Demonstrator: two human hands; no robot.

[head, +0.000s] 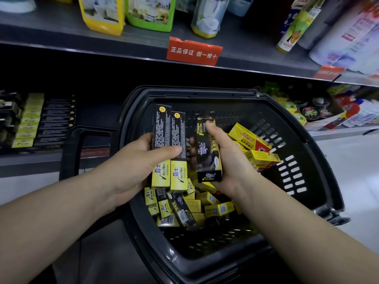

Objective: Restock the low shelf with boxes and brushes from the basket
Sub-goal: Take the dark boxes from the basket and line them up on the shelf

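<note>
Gathering stock above the dark plastic basket (303, 152) at centre frame, two long black-and-yellow cardboard boxes (169, 146) are clamped side by side in the left hand (141, 162), while a third matching box (208, 152) is gripped by the right hand (231, 158), probably for stacking together before shelving on the low shelf (30, 158) at left.

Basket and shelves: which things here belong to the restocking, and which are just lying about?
Job:
- left hand, holding two black-and-yellow boxes
- right hand, holding one black box
- basket, with loose boxes inside
- low shelf, with stocked rows

Lying about:
- upper-shelf bottles
- red sign
- tins, far right
</note>
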